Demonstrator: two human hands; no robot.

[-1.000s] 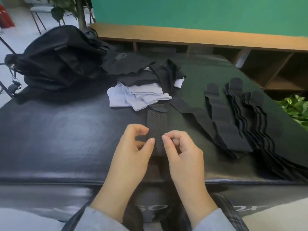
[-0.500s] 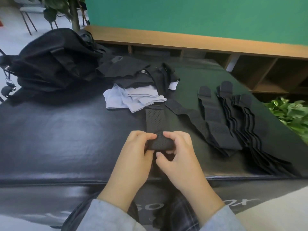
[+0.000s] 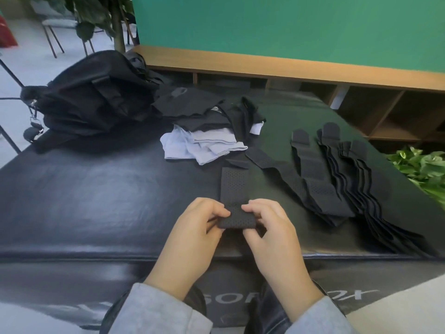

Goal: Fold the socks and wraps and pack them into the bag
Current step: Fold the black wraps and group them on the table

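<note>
Wrap [image 3: 234, 189]: long axis runs 12 o'clock from hands, near end rolled.
Left hand [image 3: 197, 227]: pinches roll's left end.
Right hand [image 3: 269, 227]: pinches right end, equally near.

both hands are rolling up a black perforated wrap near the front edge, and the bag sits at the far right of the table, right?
Not quite. In the head view the bag sits at the far left. Both the left hand and right hand do grip the black perforated wrap.

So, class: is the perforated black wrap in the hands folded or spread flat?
Partly folded: the perforated wrap has its near end doubled or rolled, pinched by left hand and right hand.
</note>
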